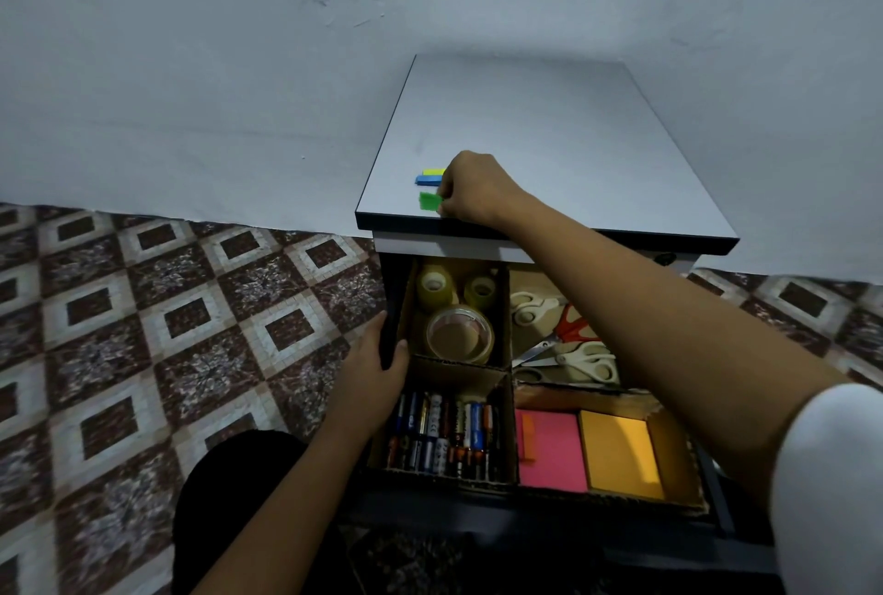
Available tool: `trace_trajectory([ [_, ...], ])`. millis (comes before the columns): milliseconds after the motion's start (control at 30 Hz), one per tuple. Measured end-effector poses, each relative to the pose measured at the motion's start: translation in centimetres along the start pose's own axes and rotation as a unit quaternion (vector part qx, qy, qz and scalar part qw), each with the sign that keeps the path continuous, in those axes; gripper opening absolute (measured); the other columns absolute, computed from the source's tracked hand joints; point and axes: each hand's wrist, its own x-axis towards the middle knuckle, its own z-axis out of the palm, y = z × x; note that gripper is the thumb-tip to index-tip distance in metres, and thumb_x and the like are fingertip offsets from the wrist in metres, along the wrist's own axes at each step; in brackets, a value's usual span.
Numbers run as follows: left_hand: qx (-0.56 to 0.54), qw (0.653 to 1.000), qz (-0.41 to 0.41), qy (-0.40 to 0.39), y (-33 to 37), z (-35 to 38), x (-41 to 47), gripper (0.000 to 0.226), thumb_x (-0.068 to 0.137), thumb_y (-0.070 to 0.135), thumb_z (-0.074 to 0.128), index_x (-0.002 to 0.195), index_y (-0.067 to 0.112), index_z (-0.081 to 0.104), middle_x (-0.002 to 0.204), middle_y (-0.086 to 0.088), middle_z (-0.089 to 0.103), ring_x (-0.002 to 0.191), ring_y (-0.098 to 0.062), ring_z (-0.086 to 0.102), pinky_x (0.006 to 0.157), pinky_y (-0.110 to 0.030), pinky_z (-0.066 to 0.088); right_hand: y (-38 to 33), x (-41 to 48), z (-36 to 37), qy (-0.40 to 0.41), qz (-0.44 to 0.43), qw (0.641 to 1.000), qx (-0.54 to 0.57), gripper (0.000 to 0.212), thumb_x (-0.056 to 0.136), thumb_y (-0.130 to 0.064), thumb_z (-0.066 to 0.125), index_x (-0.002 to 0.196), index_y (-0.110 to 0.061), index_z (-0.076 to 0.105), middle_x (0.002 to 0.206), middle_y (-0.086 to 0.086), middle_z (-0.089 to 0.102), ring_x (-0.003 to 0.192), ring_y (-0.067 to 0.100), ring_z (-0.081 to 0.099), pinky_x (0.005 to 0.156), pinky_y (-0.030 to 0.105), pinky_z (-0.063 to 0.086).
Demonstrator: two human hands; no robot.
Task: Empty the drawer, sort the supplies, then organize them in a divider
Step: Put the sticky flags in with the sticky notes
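Observation:
The drawer (389, 308) stands pulled out with a cardboard divider (509, 370) in it. Tape rolls (458, 336) fill the back left cell, scissors (573, 346) the back right, batteries (444, 432) the front left, and pink (554, 456) and orange sticky notes (621, 456) the front right. My left hand (377, 370) grips the drawer's left wall. On the cabinet top (525, 140), my right hand (470, 188) pinches a green sticky tab (428, 201). Blue and yellow tabs (427, 176) lie just behind it.
The cabinet stands against a white wall (239, 69). Patterned floor tiles (167, 331) spread to the left and right. My dark-clothed knee (229, 499) is at the lower left, beside the drawer front.

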Motion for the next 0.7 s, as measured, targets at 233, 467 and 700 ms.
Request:
trace_trajectory([
  [233, -0.001, 1.000, 0.005, 0.002, -0.1, 0.1, 0.1, 0.054, 0.096, 0.035, 0.045, 0.146, 0.021, 0.029, 0.144, -0.008, 0.042, 0.131, -0.023, 0.042, 0.105, -0.037, 0.038, 0.0, 0.1, -0.5, -0.031, 0.021, 0.999, 0.011, 0.037, 0.081, -0.013, 0.069, 0.114, 0.000, 0.059, 0.112, 0.015, 0.062, 0.103, 0.026, 0.058, 0.084, 0.032, 0.049],
  [467, -0.003, 1.000, 0.006, -0.009, -0.5, 0.1, 0.2, 0.054, 0.096, 0.036, 0.045, 0.146, 0.022, 0.029, 0.145, -0.007, 0.042, 0.130, -0.022, 0.042, 0.106, -0.041, 0.039, 0.0, -0.2, -0.4, -0.030, 0.013, 0.999, 0.019, 0.032, 0.083, -0.013, 0.067, 0.111, 0.000, 0.061, 0.110, 0.016, 0.062, 0.101, 0.026, 0.058, 0.076, 0.029, 0.045],
  [700, 0.129, 0.991, 0.020, 0.012, 0.8, -0.3, 0.7, 0.052, 0.097, 0.037, 0.042, 0.142, 0.011, 0.036, 0.139, -0.014, 0.042, 0.123, -0.027, 0.047, 0.096, -0.037, 0.043, 0.9, -0.7, -1.0, 0.000, 0.044, 0.992, 0.117, 0.029, 0.081, -0.015, 0.070, 0.107, -0.002, 0.067, 0.101, 0.009, 0.062, 0.091, 0.020, 0.055, 0.069, 0.022, 0.040],
])
